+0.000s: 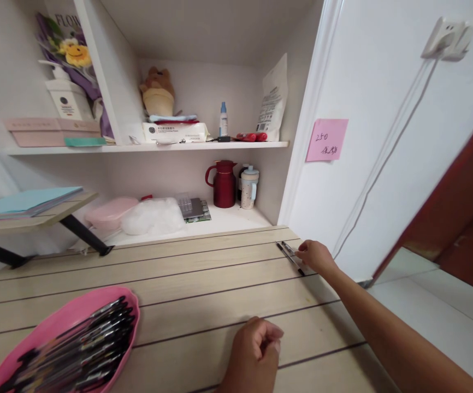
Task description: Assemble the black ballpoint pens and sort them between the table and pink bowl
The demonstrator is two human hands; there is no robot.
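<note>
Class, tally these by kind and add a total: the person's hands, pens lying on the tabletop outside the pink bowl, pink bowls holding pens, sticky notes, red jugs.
Hands (left hand, right hand): 2
Pens outside the bowl: 2
Pink bowl: 1
Sticky note: 1
Red jug: 1
Total: 7

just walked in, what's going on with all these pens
The person's right hand reaches to two slim black-and-clear pens at the right edge of the pale striped table; whether it grips one is unclear. Their left hand is loosely curled nearer the viewer. A pink oval container on the left holds many similar pens.
</note>
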